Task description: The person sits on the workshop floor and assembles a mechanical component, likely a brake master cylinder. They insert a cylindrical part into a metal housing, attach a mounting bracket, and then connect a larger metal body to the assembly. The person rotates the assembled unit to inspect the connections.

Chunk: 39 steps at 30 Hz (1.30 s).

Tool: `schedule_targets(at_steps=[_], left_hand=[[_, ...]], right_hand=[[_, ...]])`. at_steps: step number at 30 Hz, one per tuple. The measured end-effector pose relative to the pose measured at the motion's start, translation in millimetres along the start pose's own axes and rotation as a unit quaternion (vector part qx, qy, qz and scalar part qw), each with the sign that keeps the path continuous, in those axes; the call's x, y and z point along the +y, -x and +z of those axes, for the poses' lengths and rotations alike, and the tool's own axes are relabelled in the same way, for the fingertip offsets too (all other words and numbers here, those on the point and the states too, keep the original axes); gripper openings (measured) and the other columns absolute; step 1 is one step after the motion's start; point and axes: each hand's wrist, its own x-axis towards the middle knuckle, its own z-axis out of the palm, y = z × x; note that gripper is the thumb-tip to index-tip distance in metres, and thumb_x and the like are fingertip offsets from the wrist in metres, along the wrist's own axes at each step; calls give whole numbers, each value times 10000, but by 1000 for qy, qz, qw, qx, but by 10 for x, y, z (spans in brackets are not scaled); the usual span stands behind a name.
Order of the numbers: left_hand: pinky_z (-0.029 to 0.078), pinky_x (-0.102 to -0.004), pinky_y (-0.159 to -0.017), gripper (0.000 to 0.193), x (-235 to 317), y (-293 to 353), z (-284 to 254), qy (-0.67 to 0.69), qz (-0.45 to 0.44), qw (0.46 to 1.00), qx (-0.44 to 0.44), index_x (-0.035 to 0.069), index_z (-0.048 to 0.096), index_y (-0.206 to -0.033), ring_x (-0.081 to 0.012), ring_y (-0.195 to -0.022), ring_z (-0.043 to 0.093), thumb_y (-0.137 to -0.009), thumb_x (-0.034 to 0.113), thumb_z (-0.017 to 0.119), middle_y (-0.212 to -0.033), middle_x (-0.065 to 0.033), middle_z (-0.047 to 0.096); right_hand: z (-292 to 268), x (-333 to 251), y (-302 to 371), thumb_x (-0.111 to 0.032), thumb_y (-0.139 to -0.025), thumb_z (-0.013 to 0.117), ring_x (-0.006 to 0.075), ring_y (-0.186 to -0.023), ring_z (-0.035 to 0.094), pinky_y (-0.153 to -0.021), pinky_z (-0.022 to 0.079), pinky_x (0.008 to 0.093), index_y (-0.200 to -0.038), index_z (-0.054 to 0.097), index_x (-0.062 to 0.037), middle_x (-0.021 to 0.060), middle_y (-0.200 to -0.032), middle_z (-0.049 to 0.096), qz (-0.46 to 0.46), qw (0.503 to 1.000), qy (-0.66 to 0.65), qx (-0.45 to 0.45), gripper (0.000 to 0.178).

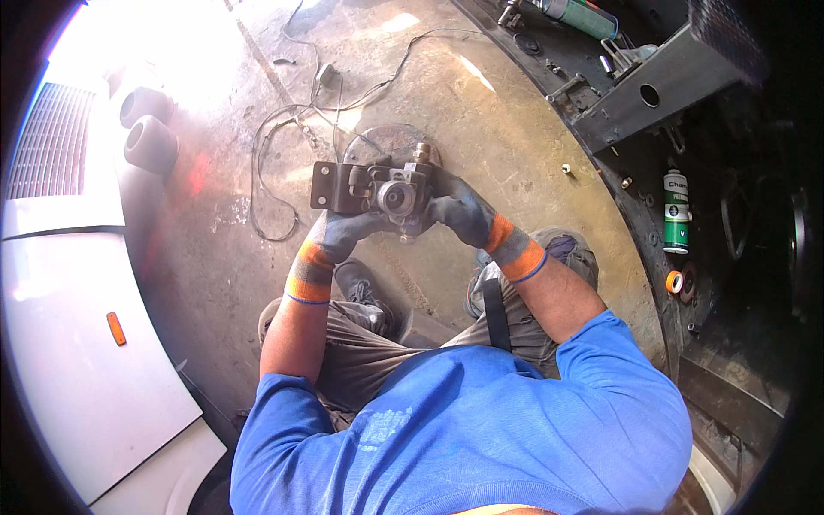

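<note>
Between my two gloved hands is a metal valve-like assembly (396, 198), with a round opening facing up. A black bracket plate (324, 185) with two holes sticks out on its left, and a brass fitting (421, 154) stands at its far right corner. My left hand (345, 233) grips its near left side, fingers closed and partly hidden beneath. Around the right side, my right hand (463, 211) is wrapped, thumb toward the front. Both gloves are grey with orange-striped cuffs. The assembly is held above the concrete floor, over a round brownish patch or disc partly hidden behind it.
A cable (257, 163) with a small box (326, 75) loops across the floor. On the right, a dark surface carries a green-and-white spray can (675, 210), an orange tape roll (675, 281) and small fittings. A steel beam (661, 90) juts in there. White vehicle panels (86, 343) stand left.
</note>
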Motion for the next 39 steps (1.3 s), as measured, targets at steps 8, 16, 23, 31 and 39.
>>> schedule_targets(at_steps=[8, 16, 23, 31, 39], left_hand=[[482, -320, -927, 699, -120, -38, -39, 9, 31, 999, -22, 35, 429, -1402, -156, -1102, 567, -785, 85, 753, -1247, -68, 594], [485, -324, -915, 598, -46, -20, 14, 13, 34, 999, 3, 42, 512, -1320, -154, -1078, 574, -781, 107, 762, -1197, -58, 619], [485, -328, -918, 494, -106, 1, -32, -1, 19, 1000, 7, 56, 604, -1234, -150, -1059, 583, -782, 148, 784, -1163, -46, 646], [488, -320, -901, 575, -120, -14, -27, -21, 22, 1000, 6, 44, 550, -1288, -147, -1053, 579, -766, 116, 780, -1174, -53, 629], [476, -339, -947, 542, -68, -8, -19, -18, 13, 1000, 8, 52, 580, -1263, -162, -1091, 576, -773, 139, 792, -1190, -57, 635]], right_hand=[[1, -35, 33, -93, -749, 480, 173, -1113, 572, -956, 496, 320, -1395, 397, 33, 112, -1255, 570, 8, 1000, -10, 7, 664], [7, -26, 16, -116, -742, 496, 170, -1107, 572, -948, 497, 308, -1396, 396, 34, 109, -1255, 566, 5, 1000, 0, 8, 678], [3, -21, 9, -145, -760, 509, 166, -1110, 564, -943, 498, 312, -1409, 382, 27, 102, -1264, 560, 10, 1000, 2, -2, 684], [-1, -13, 19, -156, -766, 517, 161, -1090, 573, -922, 508, 303, -1411, 383, 20, 99, -1249, 566, -5, 1000, 4, -1, 682], [-7, -16, 14, -148, -752, 525, 162, -1074, 579, -914, 511, 311, -1407, 387, 18, 97, -1238, 571, 12, 1000, -2, 4, 690]])
